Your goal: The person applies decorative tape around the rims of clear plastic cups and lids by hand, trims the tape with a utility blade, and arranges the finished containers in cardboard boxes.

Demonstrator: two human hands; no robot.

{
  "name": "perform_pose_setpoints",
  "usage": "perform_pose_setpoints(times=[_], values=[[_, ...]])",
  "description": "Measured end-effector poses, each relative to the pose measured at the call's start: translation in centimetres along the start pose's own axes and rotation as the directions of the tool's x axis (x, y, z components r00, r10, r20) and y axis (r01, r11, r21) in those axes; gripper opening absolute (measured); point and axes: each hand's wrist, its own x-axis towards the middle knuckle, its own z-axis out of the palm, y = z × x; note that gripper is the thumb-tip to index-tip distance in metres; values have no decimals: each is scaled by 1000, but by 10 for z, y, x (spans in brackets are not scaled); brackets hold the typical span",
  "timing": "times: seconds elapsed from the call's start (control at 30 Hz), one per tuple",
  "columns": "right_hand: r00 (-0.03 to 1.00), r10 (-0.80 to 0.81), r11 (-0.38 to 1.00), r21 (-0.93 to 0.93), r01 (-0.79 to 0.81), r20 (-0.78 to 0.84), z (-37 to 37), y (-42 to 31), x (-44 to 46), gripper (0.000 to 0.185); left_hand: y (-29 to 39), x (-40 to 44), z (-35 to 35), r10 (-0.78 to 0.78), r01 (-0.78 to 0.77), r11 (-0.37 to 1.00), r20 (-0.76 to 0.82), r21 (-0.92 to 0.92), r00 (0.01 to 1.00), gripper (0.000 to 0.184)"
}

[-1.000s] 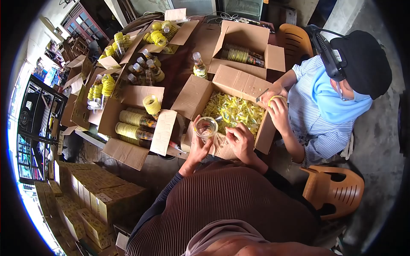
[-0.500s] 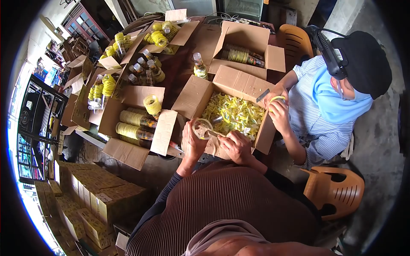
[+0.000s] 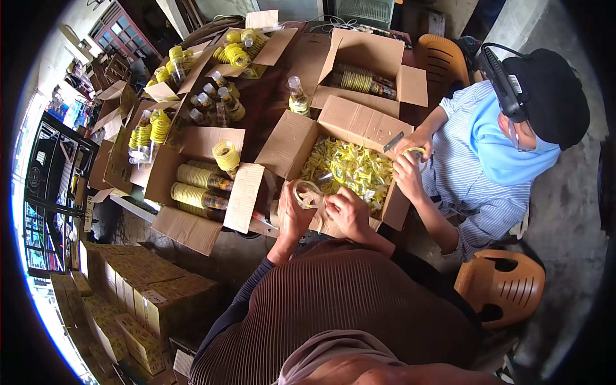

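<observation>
My left hand (image 3: 294, 215) is wrapped round a clear round cup (image 3: 308, 194) with a pale rim, tilted with its opening facing up. Close to the cup's right side is my right hand (image 3: 348, 213), its fingers pinched together at the rim; what they hold is too small to make out. Just beyond both hands stands an open cardboard box (image 3: 361, 121) filled with small yellow packets (image 3: 350, 168). Left of my hands, another open box (image 3: 186, 229) holds stacks of yellow-rimmed cups (image 3: 192, 196), and one more stack (image 3: 226, 156) leans at its corner.
A co-worker (image 3: 491, 147) sits at the right, holding a yellow ring and a flat blade-like tool (image 3: 393, 142). An orange chair (image 3: 500, 289) stands at the lower right. Another box (image 3: 369, 48), clear bottles (image 3: 297, 93) and stacked cartons (image 3: 154, 282) are around.
Since a second ago, my right hand has moved left to the cup's rim, and the cup has tilted in my left hand. The co-worker's hands have shifted slightly.
</observation>
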Motion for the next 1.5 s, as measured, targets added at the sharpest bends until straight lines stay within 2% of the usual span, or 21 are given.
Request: perform_pose_setpoints(times=[0.03, 0.07, 0.17, 0.37, 0.43, 0.5, 0.57, 0.6, 0.73, 0.8, 0.83, 0.87, 0.93, 1.0, 1.13, 1.27, 1.33, 1.37, 1.43, 1.47, 1.5], values=[[983, 183, 970, 161, -182, 10, 1, 0, 1, 15, -1, -1, 1, -2, 2, 1000, -1, -1, 1000, 69], [968, 248, 913, 325, -248, 44, 0, 2, 4, 12, -3, -2, 3, -49, 50, 996, 8, -71, 999, 70], [953, 295, 820, 493, -290, 70, 12, 24, -3, 13, -6, -2, 4, -104, 106, 975, 17, -197, 994, 70], [977, 214, 910, 368, -192, -20, -13, 1, 0, 18, -5, 1, 7, -160, 140, 939, -37, -315, 986, 67], [994, 53, 986, 161, -37, -95, -20, -8, 3, 22, -6, 2, 6, -85, 63, 952, -61, -299, 995, 68], [998, 18, 994, 108, -11, -66, -22, -8, 1, 23, -8, 1, 7, -65, 51, 957, -41, -284, 997, 68], [986, -165, 973, -162, 167, 25, -25, -9, 4, 21, -6, 1, 5, -44, 38, 962, -19, -271, 999, 68], [990, -136, 972, -189, 141, 38, -20, -4, 2, 20, -3, 1, 3, -32, 34, 962, 15, -271, 999, 67], [992, -120, 982, -144, 123, 30, -15, 8, -1, 17, -6, 2, 4, -38, 61, 950, 83, -306, 996, 67], [977, 214, 975, 64, -213, 1, -8, 13, -4, 13, -6, 0, 5, -38, 71, 932, 100, -355, 994, 67], [959, 279, 927, 273, -256, -49, 1, 34, -2, 11, -5, -2, 5, -39, 82, 911, 113, -404, 993, 67], [960, 279, 933, 241, -267, -18, 4, 50, -10, 11, -7, -2, 6, -40, 82, 911, 110, -404, 993, 67], [961, 277, 939, 207, -274, 14, 5, 63, -16, 12, -11, -1, 8, -51, 121, 797, 134, -592, 990, 70], [847, 407, 840, 225, -494, 343, 14, 77, -29, 14, -10, 0, 5, -41, 119, 802, 144, -585, 989, 71], [827, 350, 901, 82, -425, 440, 27, 87, -48, 20, -8, 2, 1, 2, 81, 842, 154, -533, 988, 74], [863, 305, 940, 16, -340, 403, 26, 83, -48, 21, -11, 0, 2, 27, 60, 845, 156, -531, 987, 75], [958, 67, 968, -253, 6, 280, 15, 72, -40, 21, -12, 0, 2, 70, 3, 873, 132, -487, 989, 75], [957, 62, 967, -254, 12, 283, 17, 75, -39, 21, -13, -1, 1, 68, 3, 873, 126, -488, 990, 75], [982, 120, 990, 51, -129, 143, 19, 78, -35, 22, -9, -3, -4, 70, 0, 898, 143, -440, 987, 73], [934, 246, 955, 99, -279, 260, 22, 80, -32, 17, -9, -4, -4, 66, 2, 898, 139, -441, 988, 73], [933, 244, 956, 97, -277, 264, 16, 72, -26, 17, -10, -6, -5, 79, -4, 900, 155, -436, 985, 73]])
